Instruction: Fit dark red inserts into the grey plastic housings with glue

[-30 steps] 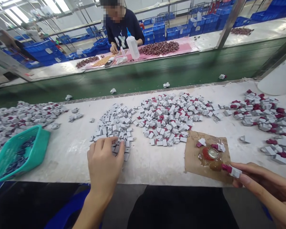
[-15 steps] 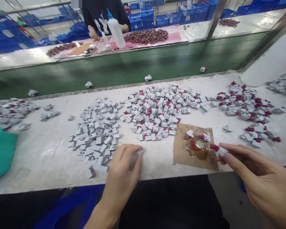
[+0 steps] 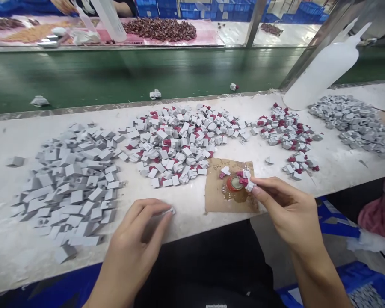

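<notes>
My left hand [image 3: 143, 235] pinches a small grey piece [image 3: 170, 210] between thumb and fingers, just above the white table. In my right hand [image 3: 287, 209] is a grey-and-maroon piece [image 3: 248, 185], gripped at the fingertips over the right part of a brown cardboard sheet [image 3: 216, 199]. On that sheet sit a red-rimmed round cap [image 3: 234, 183] with amber liquid around it and another grey-and-maroon piece [image 3: 224, 171]. A heap of grey pieces [image 3: 77, 196] lies left of my left hand, and a mixed grey-and-maroon heap [image 3: 179, 143] lies behind the sheet.
More pieces [image 3: 288, 128] and a grey heap [image 3: 349, 122] lie to the right, near a large white bottle [image 3: 321, 72]. Beyond the table edge runs a green belt [image 3: 115, 77] with a few pieces on it. A person's hand [image 3: 64, 6] shows across it.
The view has shifted right and tilted down. My right hand has brought its piece leftward over the cardboard, beside the cap. My left hand still pinches the grey piece.
</notes>
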Demonstrator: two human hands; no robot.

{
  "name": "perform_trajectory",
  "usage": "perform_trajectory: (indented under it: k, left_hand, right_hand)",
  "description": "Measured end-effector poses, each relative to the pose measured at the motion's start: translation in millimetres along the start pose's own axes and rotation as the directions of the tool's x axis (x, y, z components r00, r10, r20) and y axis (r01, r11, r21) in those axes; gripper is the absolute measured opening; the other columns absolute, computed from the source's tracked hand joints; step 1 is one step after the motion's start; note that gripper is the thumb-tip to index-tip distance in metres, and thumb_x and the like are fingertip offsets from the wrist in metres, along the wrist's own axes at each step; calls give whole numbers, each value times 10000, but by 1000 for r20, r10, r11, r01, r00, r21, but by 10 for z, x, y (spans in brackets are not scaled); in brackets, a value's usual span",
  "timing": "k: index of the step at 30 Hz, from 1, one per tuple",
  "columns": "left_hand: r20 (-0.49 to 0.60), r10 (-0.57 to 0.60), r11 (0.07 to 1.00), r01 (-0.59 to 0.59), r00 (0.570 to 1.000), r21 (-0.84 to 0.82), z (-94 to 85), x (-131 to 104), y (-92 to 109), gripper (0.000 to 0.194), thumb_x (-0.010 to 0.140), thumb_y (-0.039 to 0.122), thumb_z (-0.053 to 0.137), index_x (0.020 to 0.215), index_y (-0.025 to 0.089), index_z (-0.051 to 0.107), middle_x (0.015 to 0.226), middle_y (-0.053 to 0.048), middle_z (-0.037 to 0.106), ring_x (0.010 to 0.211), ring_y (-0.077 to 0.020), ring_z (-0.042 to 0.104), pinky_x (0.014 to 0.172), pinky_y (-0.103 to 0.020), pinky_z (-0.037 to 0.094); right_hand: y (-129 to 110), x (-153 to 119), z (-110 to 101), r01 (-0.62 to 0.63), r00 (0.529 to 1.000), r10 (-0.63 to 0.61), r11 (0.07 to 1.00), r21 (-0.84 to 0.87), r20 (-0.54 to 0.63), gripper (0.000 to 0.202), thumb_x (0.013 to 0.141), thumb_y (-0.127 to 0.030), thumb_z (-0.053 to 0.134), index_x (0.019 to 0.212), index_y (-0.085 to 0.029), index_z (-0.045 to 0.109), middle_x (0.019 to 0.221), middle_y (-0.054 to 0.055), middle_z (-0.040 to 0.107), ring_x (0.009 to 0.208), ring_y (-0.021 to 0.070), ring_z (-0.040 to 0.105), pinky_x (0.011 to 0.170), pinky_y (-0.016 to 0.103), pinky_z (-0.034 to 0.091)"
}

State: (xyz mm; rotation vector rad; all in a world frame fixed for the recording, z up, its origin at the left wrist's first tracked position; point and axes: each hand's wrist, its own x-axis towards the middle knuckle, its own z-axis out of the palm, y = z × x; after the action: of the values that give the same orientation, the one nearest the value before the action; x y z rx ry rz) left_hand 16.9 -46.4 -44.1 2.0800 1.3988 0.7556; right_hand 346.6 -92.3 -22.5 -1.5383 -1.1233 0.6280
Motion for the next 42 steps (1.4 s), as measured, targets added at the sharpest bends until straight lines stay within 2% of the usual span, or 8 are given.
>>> perform_trajectory:
  k: [4,8,14,20,24,28,35,42]
  left_hand:
    - [31,110,994,-110,993,-9,52,-65,-2,49,1128,287,751,1167,303,774,1246,-39,802,1111,-207,830,831,-245,671]
    - [8,44,997,-43,999,-60,79,-109,48,59,1148,351,745,1187,317,774,1226,-6,804,1105,-176,823,940,-222,659]
    - [104,79,997,-76,991,-32,-17,-57,-13,258,1117,412,798,1371,366,785,1072,19,786,820,-142,775,762,-188,637]
    - [71,70,993,-63,995,-103,-27,94,102,133,1077,391,782,1147,341,884,964,7,787,712,-145,746,704,-205,622]
    - [88,-59,971,78,994,-228,42,268,294,144,1004,434,872,1089,323,902,965,-5,843,778,-181,795,763,-228,663]
    - [175,-209,804,271,962,-529,192,505,574,250,948,477,965,1070,272,888,992,-39,885,873,-217,855,809,-250,713]
    - [368,-51,406,355,929,-842,512,812,930,180,995,337,974,1106,230,880,1093,-53,921,1032,-203,907,937,-232,732]
    - [391,-3,344,368,920,-864,561,856,911,157,981,280,992,1108,245,908,1046,-20,913,1012,-182,912,944,-206,725]
  right_hand:
    - [39,-21,0,-8,1000,8,1000,18,3,192,1035,-257,914,1149,-399,975,1100,-2,934,955,213,891,843,301,737]
    - [75,-25,0,3,1000,-4,1000,27,3,218,1042,-233,906,1156,-406,973,1106,-9,930,992,201,883,868,291,722]
    - [111,-12,1,16,1000,-15,1000,-9,26,198,1054,-247,895,1163,-394,972,1132,3,930,1045,226,884,917,346,722]
    - [102,24,-18,39,998,-37,999,-31,49,197,1054,-241,888,1165,-381,972,1124,11,925,1042,231,876,914,361,718]
    - [33,56,-39,20,998,-20,1000,-13,57,175,1031,-228,900,1119,-358,978,1054,11,918,969,218,874,843,326,720]
    - [-36,46,-25,-67,997,59,979,190,49,158,1036,-266,931,1127,-388,970,1091,-14,929,957,197,890,860,297,734]
    - [-137,18,96,-166,978,90,884,437,189,167,1093,-388,905,1249,-426,952,1239,-6,925,1137,226,896,1010,348,753]
    - [-166,10,115,-72,989,16,919,387,146,215,1099,-275,884,1237,-420,963,1218,-7,915,1173,198,867,1046,295,719]
